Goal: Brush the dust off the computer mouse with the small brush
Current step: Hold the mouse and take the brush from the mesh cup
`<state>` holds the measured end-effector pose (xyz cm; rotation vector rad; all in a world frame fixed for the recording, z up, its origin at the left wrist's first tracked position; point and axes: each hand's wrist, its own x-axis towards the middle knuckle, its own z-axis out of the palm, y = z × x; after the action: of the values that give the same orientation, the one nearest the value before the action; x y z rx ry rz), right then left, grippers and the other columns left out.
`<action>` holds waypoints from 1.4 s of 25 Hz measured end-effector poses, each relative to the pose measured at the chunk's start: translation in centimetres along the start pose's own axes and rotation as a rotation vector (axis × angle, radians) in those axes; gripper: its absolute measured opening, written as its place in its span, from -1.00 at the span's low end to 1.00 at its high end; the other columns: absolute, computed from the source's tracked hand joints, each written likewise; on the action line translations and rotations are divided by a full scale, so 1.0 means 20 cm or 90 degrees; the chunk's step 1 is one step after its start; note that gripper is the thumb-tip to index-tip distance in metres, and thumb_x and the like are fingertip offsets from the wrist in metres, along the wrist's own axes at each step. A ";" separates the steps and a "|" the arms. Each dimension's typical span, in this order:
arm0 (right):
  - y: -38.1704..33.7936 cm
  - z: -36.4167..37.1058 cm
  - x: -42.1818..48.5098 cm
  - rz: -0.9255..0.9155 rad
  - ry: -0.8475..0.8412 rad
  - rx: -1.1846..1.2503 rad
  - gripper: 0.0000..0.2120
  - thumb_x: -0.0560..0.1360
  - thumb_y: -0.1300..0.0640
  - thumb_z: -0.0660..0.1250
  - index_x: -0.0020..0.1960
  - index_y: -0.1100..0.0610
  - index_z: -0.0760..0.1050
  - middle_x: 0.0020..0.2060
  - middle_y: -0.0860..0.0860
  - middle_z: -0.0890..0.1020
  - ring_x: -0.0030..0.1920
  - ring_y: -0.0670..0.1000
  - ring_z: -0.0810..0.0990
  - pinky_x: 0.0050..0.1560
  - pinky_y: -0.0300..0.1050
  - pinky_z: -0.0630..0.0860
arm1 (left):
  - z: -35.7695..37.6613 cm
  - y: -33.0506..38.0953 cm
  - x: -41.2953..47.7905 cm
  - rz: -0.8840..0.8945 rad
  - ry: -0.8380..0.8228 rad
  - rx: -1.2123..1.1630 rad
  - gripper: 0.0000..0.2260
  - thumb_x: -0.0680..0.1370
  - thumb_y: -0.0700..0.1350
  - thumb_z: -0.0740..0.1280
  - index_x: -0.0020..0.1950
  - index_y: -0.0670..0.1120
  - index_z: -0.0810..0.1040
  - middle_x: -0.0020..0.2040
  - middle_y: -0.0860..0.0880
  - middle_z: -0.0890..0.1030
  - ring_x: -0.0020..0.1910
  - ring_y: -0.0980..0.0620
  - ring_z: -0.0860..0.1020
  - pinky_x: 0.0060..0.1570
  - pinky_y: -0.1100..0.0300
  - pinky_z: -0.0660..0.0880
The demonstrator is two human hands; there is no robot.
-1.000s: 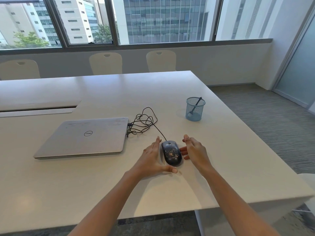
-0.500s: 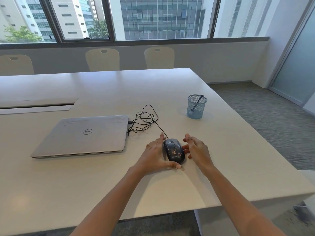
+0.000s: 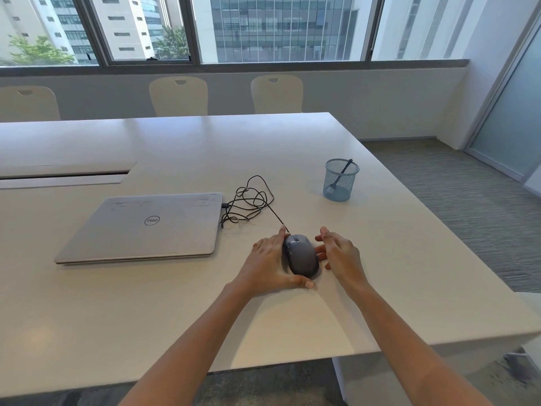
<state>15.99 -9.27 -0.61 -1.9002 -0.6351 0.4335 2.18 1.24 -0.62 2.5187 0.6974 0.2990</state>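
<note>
Beyond the right hand [image 3: 341, 256], the small brush [image 3: 341, 175] leans in the mesh cup [image 3: 339, 184]. Both hands' fingers [image 3: 325, 238], spread and empty, flank the computer mouse [image 3: 301, 256]; left hand [image 3: 268, 263] touches it.

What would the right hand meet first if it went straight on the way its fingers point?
Likely nothing close: the right hand points up-left past the mouse, toward the cable. Depth is unclear.

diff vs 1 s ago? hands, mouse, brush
The mouse has turned slightly, its rear swinging right. Left hand still cups its left side, thumb behind it; right hand stays open beside it. The brush remains in the mesh cup, untouched.
</note>
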 end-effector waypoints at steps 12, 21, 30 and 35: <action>0.02 -0.01 0.01 0.005 -0.009 0.026 -0.59 0.63 -0.12 0.13 0.01 0.16 0.61 -0.21 0.08 0.72 -0.20 0.07 0.68 -0.11 0.05 0.60 | -0.01 0.03 -0.01 -0.018 0.041 -0.047 0.13 0.19 0.40 0.50 0.56 -0.07 0.09 0.49 0.01 0.32 0.43 0.02 0.28 0.39 0.12 0.16; 0.01 -0.07 0.09 0.056 -0.046 0.112 -0.64 0.62 -0.09 0.19 0.04 0.17 0.59 -0.17 0.14 0.74 -0.21 0.09 0.70 -0.32 -0.08 0.56 | 0.00 0.04 -0.02 -0.043 0.035 -0.132 0.10 0.19 0.30 0.56 0.56 0.02 0.07 0.48 0.08 0.30 0.43 0.10 0.26 0.37 0.18 0.18; -0.12 -0.26 0.40 -0.064 0.115 0.075 -0.81 0.51 0.11 0.39 -0.05 0.25 0.63 -0.29 0.12 0.71 -0.37 0.04 0.60 -0.34 -0.09 0.53 | 0.00 0.07 -0.04 -0.055 0.066 -0.165 0.10 0.18 0.31 0.56 0.56 0.09 0.04 0.45 0.19 0.29 0.39 0.18 0.26 0.39 0.17 0.20; -0.30 -0.40 0.74 -0.127 0.232 -0.035 -0.79 0.46 0.07 0.44 -0.04 0.21 0.66 -0.18 0.14 0.72 -0.12 0.14 0.65 -0.06 -0.11 0.48 | -0.03 0.08 -0.03 -0.052 0.083 -0.174 0.11 0.17 0.34 0.55 0.55 0.13 0.01 0.42 0.24 0.29 0.39 0.22 0.25 0.40 0.18 0.17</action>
<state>30.90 -4.18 7.94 -1.8818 -0.5869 -0.0600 2.12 -0.05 0.67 2.2213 0.7520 0.4970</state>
